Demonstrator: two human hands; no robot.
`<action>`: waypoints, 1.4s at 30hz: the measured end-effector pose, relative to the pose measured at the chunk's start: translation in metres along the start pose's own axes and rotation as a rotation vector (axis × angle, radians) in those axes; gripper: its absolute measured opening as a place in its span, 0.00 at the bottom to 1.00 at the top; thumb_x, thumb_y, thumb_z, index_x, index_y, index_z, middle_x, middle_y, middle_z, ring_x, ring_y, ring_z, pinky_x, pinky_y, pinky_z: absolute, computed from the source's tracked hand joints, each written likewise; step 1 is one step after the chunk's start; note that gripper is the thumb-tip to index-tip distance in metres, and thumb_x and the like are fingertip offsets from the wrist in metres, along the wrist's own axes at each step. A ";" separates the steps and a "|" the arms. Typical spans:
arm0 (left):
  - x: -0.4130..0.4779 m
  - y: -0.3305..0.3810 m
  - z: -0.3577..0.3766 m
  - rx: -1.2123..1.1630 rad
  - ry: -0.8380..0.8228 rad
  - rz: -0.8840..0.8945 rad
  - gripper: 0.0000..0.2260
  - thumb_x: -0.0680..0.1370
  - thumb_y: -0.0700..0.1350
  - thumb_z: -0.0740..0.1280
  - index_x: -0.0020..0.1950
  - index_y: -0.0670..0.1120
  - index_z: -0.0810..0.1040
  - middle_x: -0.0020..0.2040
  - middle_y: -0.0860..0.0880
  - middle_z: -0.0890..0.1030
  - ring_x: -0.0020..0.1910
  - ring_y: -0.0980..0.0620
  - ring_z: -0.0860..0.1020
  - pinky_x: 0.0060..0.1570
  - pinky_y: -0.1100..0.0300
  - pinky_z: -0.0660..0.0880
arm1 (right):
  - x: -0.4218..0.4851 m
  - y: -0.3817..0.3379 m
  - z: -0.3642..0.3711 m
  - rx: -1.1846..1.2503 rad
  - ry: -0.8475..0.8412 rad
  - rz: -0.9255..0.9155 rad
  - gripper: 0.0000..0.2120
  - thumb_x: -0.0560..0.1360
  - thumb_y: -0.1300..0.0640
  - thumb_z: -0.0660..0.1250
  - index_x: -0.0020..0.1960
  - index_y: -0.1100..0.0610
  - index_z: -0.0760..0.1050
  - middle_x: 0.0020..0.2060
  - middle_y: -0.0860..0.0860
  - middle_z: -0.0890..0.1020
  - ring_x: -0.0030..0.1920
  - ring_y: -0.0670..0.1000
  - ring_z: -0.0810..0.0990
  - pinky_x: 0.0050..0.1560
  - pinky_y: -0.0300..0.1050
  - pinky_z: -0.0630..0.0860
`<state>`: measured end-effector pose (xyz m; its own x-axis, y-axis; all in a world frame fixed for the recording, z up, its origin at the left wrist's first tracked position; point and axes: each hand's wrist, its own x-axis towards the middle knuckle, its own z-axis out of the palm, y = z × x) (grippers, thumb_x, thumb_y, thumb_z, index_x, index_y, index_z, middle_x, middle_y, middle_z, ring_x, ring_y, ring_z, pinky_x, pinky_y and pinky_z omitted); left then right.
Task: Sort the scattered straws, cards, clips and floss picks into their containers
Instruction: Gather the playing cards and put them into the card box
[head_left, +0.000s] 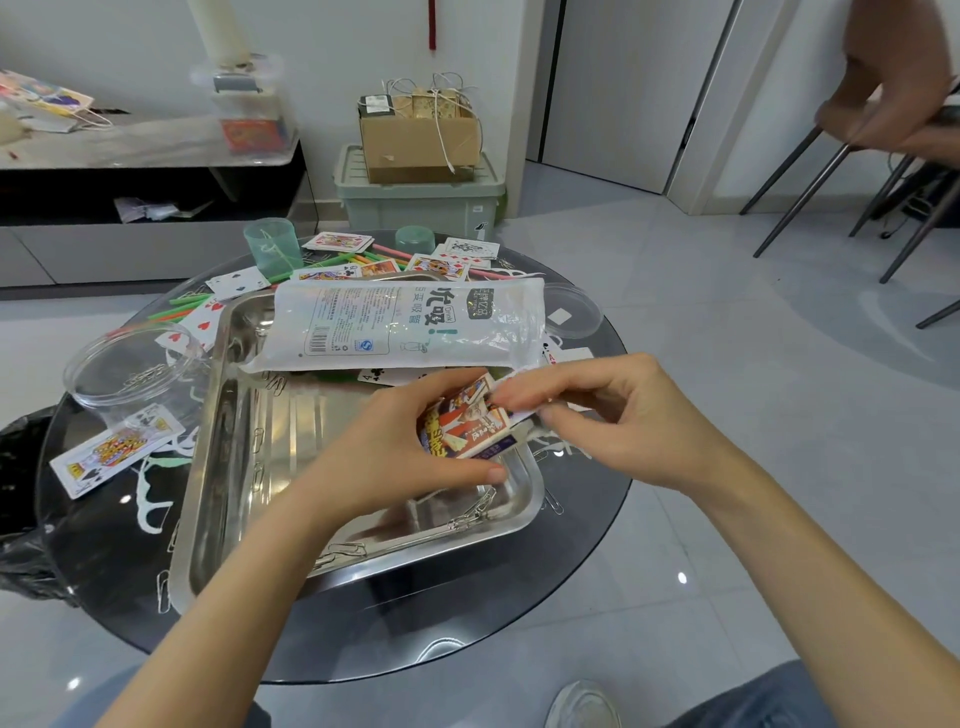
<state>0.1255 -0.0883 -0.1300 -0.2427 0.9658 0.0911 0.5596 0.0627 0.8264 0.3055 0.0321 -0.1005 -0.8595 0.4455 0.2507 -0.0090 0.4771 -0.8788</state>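
While the left hand (400, 457) clasps one card box (465, 423), the right hand (613, 410) — fingers closed — pinches its top.

Behind your round dark glass tabletop (467, 613), a cardboard box (415, 143) (string-handled paper bags poke out of it) sits on a pale green lidded storage bin (415, 205). To your left are a low marble-topped cabinet (145, 148) and, just beside the tabletop, a black plastic bag (21, 493). Dark chair legs (810, 176) stand on the pale tiled floor (727, 415) at your right.
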 end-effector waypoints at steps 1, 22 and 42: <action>0.000 -0.001 0.001 -0.003 0.006 0.000 0.36 0.58 0.59 0.78 0.65 0.60 0.72 0.52 0.66 0.78 0.50 0.70 0.76 0.44 0.74 0.73 | 0.000 -0.002 0.002 -0.012 -0.024 -0.004 0.16 0.74 0.71 0.63 0.55 0.55 0.80 0.55 0.49 0.83 0.60 0.45 0.79 0.61 0.41 0.74; 0.000 -0.004 0.006 0.348 0.093 0.230 0.27 0.68 0.66 0.66 0.66 0.67 0.63 0.54 0.58 0.71 0.48 0.62 0.73 0.46 0.66 0.71 | 0.042 0.094 -0.021 -0.872 0.239 0.768 0.27 0.68 0.36 0.69 0.50 0.59 0.72 0.52 0.58 0.73 0.58 0.59 0.70 0.43 0.45 0.66; -0.013 -0.012 -0.008 0.294 0.217 0.106 0.39 0.61 0.66 0.72 0.68 0.57 0.63 0.49 0.64 0.73 0.45 0.63 0.75 0.43 0.71 0.71 | 0.018 0.050 -0.046 -0.161 0.621 0.422 0.04 0.76 0.61 0.66 0.42 0.59 0.77 0.39 0.57 0.82 0.39 0.56 0.80 0.42 0.49 0.78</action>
<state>0.1155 -0.1041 -0.1367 -0.3161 0.8969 0.3093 0.7866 0.0656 0.6139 0.3128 0.0994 -0.1213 -0.3285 0.9354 0.1310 0.3717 0.2555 -0.8925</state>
